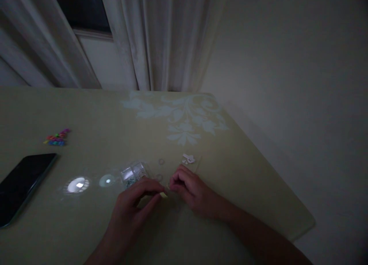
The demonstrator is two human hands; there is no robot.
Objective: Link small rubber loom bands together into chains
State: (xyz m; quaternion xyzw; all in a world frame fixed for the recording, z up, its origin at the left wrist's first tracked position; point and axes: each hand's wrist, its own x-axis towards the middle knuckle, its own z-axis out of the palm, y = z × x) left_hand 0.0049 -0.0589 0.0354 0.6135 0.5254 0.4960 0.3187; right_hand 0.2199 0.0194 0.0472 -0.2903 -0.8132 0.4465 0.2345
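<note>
My left hand (132,207) is closed in a pinch on a small pale yellow piece (163,195), whose exact kind I cannot make out. Just to its right, my right hand (195,192) pinches too, with a thin light loop (168,185) showing at its fingertips. The fingertips of both hands are close together, low over the table. Behind my left hand sits a clear divided plastic box (134,170) with small rings inside, partly covered by the hand. A thin ring (159,162) lies on the table beyond the fingers. Past my right hand are small white pieces (189,158).
A dark phone (24,184) lies at the left of the table (94,115). Behind it is a little pile of colourful beads or charms (58,138). Curtains (161,39) hang at the back, and a wall (287,85) borders the table's right side. The light is dim.
</note>
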